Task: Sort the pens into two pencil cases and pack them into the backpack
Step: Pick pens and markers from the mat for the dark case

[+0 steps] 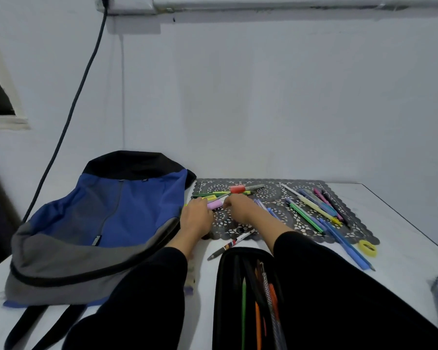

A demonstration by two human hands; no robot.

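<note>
Pens [306,218] strewn across mat [276,193], more in open case [228,286]. Left hand [196,219] and right hand [239,208] curled over lilac marker [215,204], fingertips hidden, grip impossible to tell. Backpack [127,210] tag [96,240] too blurred to read.

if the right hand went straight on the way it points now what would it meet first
Probably the lilac highlighter, lying right at the right hand's fingertips on the lace mat; contact may already exist, depth is unclear. Just past it are the left hand's fingers.
</note>
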